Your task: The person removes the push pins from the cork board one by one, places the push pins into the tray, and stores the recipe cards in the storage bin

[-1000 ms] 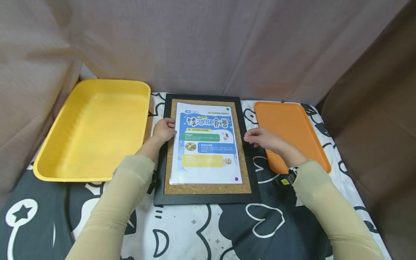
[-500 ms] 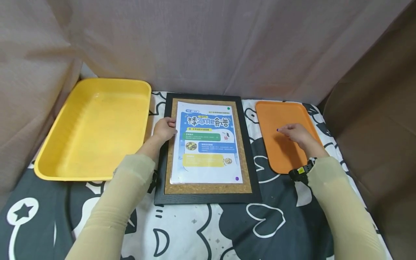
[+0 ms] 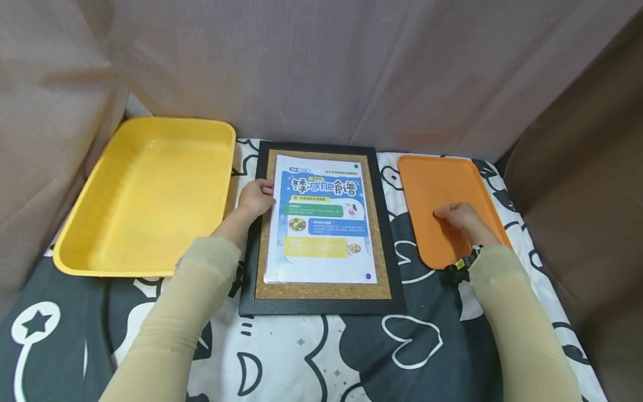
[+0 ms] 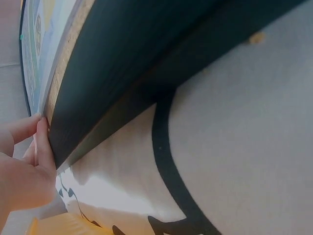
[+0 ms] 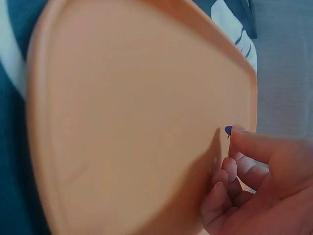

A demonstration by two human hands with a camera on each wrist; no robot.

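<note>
A printed sheet (image 3: pixel 321 223) in a glossy cover lies on a black-framed corkboard (image 3: pixel 321 306). A green pushpin (image 3: pixel 356 166) sits in its upper right corner and a purple pushpin (image 3: pixel 368 276) in its lower right. My left hand (image 3: pixel 257 198) pinches the sheet's left edge, its fingertips meeting there in the left wrist view. Over the orange tray (image 3: pixel 437 184) is my right hand (image 3: pixel 464 219). Between its thumb and forefinger it holds a purple-blue pushpin (image 5: pixel 228 130), point showing below the head in the right wrist view; the other fingers are curled.
A large yellow tray (image 3: pixel 145 195) stands left of the board, close to my left forearm. Patterned cloth (image 3: pixel 321 357) covers the table. Grey-brown drapes (image 3: pixel 321 72) hang behind and at both sides.
My right hand has moved right with the pushpin, from the board's right frame to over the orange tray, then slightly lower. My left hand has kept its place at the sheet's edge.
</note>
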